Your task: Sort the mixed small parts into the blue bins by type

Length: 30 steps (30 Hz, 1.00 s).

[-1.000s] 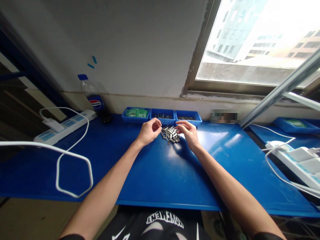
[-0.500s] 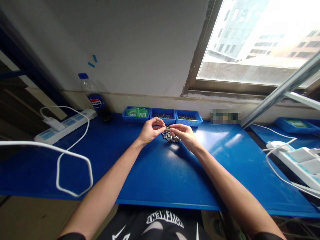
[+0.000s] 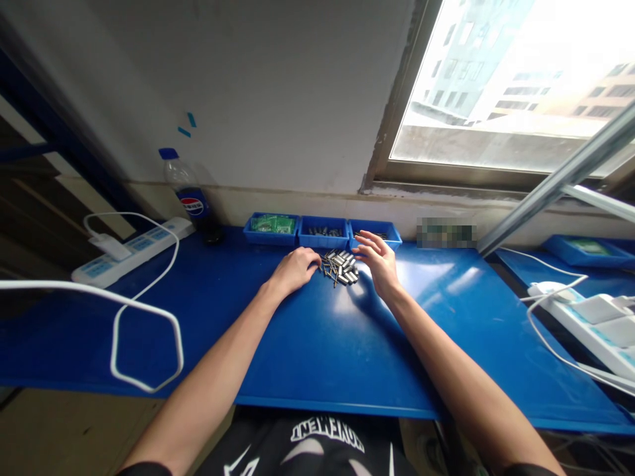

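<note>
A pile of small metal parts, silver cylinders and thin screw-like pins, lies on the blue tabletop. My left hand rests low at the pile's left edge, fingers curled and fingertips together by the thin pins. Whether anything is pinched there is too small to make out. Raised just right of the pile is my right hand, its fingers apart and holding nothing visible. It partly covers the right blue bin, which has thin metal parts in it.
Behind the pile stand a middle blue bin of metal pieces and a left blue bin with green packets. A cola bottle, a white power strip and a looping white cable are at left. Another power strip sits at right.
My hands, which met fingertip to fingertip over the pile, have moved apart. The left has lowered to the pile's left edge; the right has shifted right and opened, uncovering the pile.
</note>
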Motion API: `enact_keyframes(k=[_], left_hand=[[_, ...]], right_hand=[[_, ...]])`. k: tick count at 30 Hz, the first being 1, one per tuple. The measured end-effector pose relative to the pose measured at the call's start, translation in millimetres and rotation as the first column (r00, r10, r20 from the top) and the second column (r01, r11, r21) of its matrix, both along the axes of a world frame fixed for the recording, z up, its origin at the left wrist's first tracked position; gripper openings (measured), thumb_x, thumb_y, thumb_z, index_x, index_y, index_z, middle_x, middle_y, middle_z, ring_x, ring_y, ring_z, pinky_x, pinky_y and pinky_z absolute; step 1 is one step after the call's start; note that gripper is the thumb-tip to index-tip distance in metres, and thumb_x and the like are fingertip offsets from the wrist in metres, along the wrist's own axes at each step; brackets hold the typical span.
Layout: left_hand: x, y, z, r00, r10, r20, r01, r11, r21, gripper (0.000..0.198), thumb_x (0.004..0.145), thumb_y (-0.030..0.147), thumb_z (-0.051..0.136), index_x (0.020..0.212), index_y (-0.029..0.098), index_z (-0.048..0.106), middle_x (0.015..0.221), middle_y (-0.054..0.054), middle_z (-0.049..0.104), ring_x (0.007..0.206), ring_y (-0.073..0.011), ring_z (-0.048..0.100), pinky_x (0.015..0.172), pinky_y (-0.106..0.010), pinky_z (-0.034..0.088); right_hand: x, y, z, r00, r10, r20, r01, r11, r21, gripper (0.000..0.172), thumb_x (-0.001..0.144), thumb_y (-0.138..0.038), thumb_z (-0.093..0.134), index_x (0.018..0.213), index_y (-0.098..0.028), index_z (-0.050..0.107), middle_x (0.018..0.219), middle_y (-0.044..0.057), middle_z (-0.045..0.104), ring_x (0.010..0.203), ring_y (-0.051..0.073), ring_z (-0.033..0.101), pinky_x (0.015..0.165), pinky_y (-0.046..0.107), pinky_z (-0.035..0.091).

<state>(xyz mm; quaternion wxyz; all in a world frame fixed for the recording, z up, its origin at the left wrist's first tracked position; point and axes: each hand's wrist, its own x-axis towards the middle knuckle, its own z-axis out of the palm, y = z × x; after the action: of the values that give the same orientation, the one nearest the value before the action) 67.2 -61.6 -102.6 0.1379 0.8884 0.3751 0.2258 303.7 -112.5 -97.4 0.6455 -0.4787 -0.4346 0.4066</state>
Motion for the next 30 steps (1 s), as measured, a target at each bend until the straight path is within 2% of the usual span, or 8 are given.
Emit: enact_keyframes(k=[8,12,15,18,22,24,30], left_hand=[[-9,4,1.0,0.999,0.033,-0.036,-0.032,0.999,0.011,0.007,0.092,0.018,0.061,0.090,0.020,0.068,0.098,-0.009,0.069,0.093,-0.0252,0.064,0.084,-0.036,0.054],[-5,3,5.9,0.984,0.025,0.176,-0.014,0.998,-0.061,0.008,0.096,0.020,0.057,0.094,0.019,0.064,0.093,-0.007,0.071,0.084,-0.0210,0.067,0.079,-0.033,0.053],[5,-4,14.7,0.935,-0.022,0.354,0.058,0.994,-0.092,0.004,0.093,0.023,0.063,0.094,0.019,0.065,0.090,-0.003,0.073,0.082,-0.0181,0.069,0.079,-0.030,0.054],[14,-14,22.4,0.902,-0.029,0.430,0.071,0.994,-0.081,0.008,0.088,0.025,0.070,0.091,0.019,0.065,0.088,-0.002,0.073,0.082,-0.0173,0.070,0.080,-0.029,0.055],[18,-22,25.0,0.889,-0.036,0.456,0.073,0.995,-0.063,0.010,0.086,0.025,0.072,0.089,0.019,0.064,0.085,-0.001,0.072,0.081,-0.0171,0.069,0.080,-0.029,0.054],[18,-22,24.1,0.887,-0.041,0.460,0.079,0.995,-0.063,0.011,0.085,0.024,0.073,0.088,0.019,0.063,0.084,0.000,0.072,0.080,-0.0167,0.069,0.079,-0.028,0.054],[18,-20,20.7,0.909,-0.060,0.412,0.088,0.995,-0.051,0.011,0.087,0.025,0.073,0.088,0.020,0.064,0.087,-0.001,0.071,0.081,-0.0168,0.068,0.078,-0.029,0.053]], right_hand=[[-3,-2,0.2,0.999,0.035,0.032,-0.034,0.999,-0.018,0.050,0.078,-0.042,0.074,0.124,-0.024,0.068,0.127,0.010,0.072,0.086,0.020,0.071,0.077,0.036,0.059],[-3,-3,0.5,0.999,0.045,0.006,-0.045,0.999,-0.023,0.046,0.078,-0.040,0.074,0.120,-0.023,0.069,0.121,0.009,0.075,0.082,0.018,0.070,0.075,0.034,0.057],[-6,-5,2.5,0.997,0.076,0.018,-0.075,0.997,-0.034,0.039,0.078,-0.039,0.075,0.114,-0.022,0.072,0.101,0.006,0.078,0.076,0.018,0.068,0.073,0.033,0.055],[-10,-9,6.4,0.982,0.168,0.090,-0.163,0.985,-0.058,0.035,0.079,-0.045,0.076,0.106,-0.022,0.075,0.085,0.003,0.076,0.070,0.017,0.065,0.071,0.032,0.054],[-17,-15,12.6,0.939,0.316,0.138,-0.300,0.946,-0.125,0.037,0.076,-0.052,0.081,0.098,-0.022,0.078,0.078,0.002,0.074,0.064,0.017,0.062,0.060,0.030,0.048],[-20,-17,14.3,0.927,0.352,0.133,-0.335,0.933,-0.134,0.038,0.074,-0.052,0.084,0.096,-0.022,0.079,0.077,0.003,0.074,0.064,0.017,0.063,0.060,0.030,0.047],[-19,-15,12.7,0.940,0.316,0.130,-0.304,0.947,-0.106,0.032,0.073,-0.047,0.085,0.091,-0.021,0.081,0.080,0.004,0.076,0.066,0.018,0.063,0.066,0.032,0.050]])
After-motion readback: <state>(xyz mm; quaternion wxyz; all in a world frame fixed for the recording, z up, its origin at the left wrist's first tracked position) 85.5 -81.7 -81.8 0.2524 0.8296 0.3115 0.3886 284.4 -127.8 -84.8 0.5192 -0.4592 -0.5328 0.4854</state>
